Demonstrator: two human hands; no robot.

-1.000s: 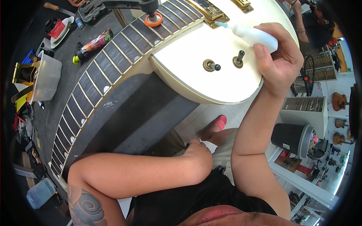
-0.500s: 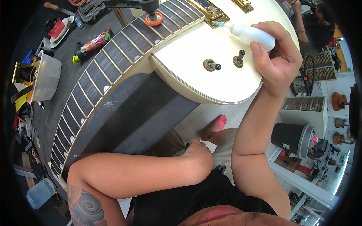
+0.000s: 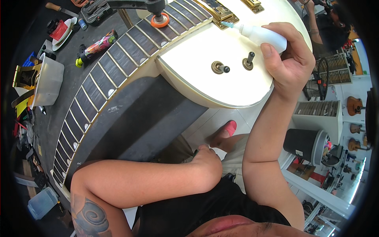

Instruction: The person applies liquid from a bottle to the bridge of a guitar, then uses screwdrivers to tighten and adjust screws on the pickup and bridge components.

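A white squeeze bottle (image 3: 258, 36) with a narrow bluish tip is gripped in my right hand (image 3: 292, 59), thumb on one side and fingers curled round the other. The bottle lies tilted above the cream electric guitar body (image 3: 189, 75), its tip close to the brass-coloured pickup (image 3: 223, 15) at the end of the fretted neck (image 3: 114, 65). Two switches with black levers, a nearer switch (image 3: 220, 67) and a farther switch (image 3: 248, 62), stand below the bottle. My left hand (image 3: 209, 160) is curled low near my lap, by a small dark thing; its fingers are mostly hidden.
A black clamp arm with an orange-ringed pad (image 3: 160, 20) presses on the neck. On the dark bench lie a colourful cylindrical tool (image 3: 96, 47), a translucent bin (image 3: 49, 81) and a toolbox (image 3: 94, 10). Another person (image 3: 327, 27) is at upper right; a bin (image 3: 302, 146) stands on the floor.
The guitar, bottle and right hand appear shifted very slightly left in the view. The grip on the bottle is unchanged, and my left hand stays where it was.
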